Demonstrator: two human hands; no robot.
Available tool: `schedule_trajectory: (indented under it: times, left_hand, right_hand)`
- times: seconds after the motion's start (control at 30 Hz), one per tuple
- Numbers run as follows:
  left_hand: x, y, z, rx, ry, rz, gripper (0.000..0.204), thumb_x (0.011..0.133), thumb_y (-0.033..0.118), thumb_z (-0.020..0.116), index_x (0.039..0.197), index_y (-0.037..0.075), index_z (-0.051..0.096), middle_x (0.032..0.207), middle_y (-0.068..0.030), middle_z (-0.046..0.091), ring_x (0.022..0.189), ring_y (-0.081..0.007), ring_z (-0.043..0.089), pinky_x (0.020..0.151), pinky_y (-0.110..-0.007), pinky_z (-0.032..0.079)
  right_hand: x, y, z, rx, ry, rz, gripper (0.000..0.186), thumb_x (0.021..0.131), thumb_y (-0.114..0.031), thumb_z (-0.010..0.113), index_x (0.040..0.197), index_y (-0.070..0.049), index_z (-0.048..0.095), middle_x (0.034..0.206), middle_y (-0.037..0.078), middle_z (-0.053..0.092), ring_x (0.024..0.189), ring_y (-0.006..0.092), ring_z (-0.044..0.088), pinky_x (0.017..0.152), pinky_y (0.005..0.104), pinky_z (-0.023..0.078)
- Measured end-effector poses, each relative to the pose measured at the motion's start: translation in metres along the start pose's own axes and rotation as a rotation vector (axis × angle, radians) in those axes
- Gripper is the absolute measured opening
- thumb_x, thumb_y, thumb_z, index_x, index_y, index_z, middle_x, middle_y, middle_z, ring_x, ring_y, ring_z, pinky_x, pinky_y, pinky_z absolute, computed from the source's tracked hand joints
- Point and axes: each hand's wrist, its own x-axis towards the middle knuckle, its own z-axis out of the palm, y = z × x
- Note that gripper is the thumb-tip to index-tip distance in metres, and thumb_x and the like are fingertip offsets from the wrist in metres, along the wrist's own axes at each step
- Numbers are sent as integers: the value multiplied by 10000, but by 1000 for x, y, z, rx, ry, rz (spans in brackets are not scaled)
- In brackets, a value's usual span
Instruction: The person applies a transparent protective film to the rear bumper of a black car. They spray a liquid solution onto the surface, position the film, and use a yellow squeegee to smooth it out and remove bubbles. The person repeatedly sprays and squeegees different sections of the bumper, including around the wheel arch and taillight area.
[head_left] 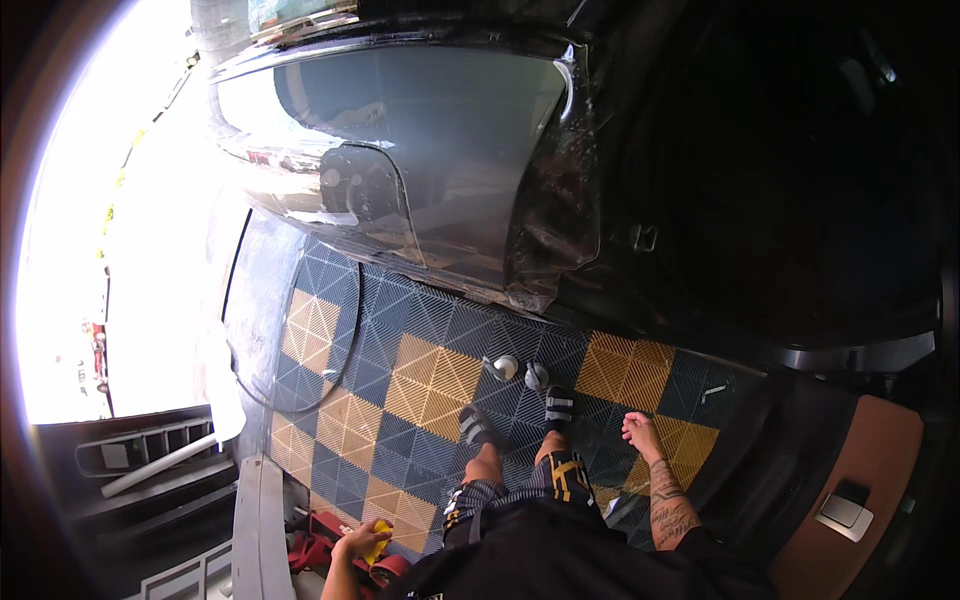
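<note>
My left hand is low at the left, its fingers closed on a small yellow cloth, next to some red and black gear. My right hand hangs over the tiled floor on the right, fingers loosely curled and slightly apart, with nothing visible in it. Ahead of me is a glossy dark car body panel with a curved seam in it. Neither hand touches the panel. Two bottle-like things, one with a white top and one with a grey top, stand near my feet.
Blue-grey and tan ribbed tiles cover the floor. A dark hose or cable loops across it. Red gear sits beside a grey cabinet edge. At right, a brown panel carries a flat silver-and-black object.
</note>
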Motion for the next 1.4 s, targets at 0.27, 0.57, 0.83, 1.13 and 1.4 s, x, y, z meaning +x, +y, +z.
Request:
schedule_trajectory:
  times: [0.27,0.57,0.83,1.13,1.4]
  left_hand:
    - [-44,3,48,-150,167,-58,263,917,156,577,1158,85,497,920,-51,622,784,-173,618,618,-295,516]
    - [-76,59,53,-256,236,124,316,877,171,637,1151,148,481,879,-41,560,669,-173,600,474,-299,470]
    - [-39,-23,39,-447,177,182,322,890,156,608,1170,135,451,875,-63,584,692,-251,642,521,-385,516]
    - [66,-161,15,-670,-34,244,341,866,137,616,1163,155,448,887,-76,592,725,-260,634,606,-430,528]
    - [88,-182,-182,-815,-38,244,307,878,146,589,1148,172,446,871,-65,582,693,-242,625,526,-407,517]
  right_hand:
    - [-12,23,-14,-126,-69,269,236,926,-228,529,1056,-40,586,780,54,622,603,126,596,493,262,475]
    - [-18,27,-35,-151,-88,305,222,926,-230,520,1023,-44,592,773,55,621,604,132,598,500,267,483]
    - [-3,-41,-28,-194,-59,201,233,927,-233,516,1067,-63,593,783,54,644,583,130,609,471,267,476]
    - [14,-91,61,-346,-147,302,197,921,-233,511,1034,-79,559,813,86,610,600,167,598,482,275,473]
    - [10,-202,267,-474,-121,260,195,923,-264,518,985,-87,571,780,54,608,593,141,592,491,270,463]
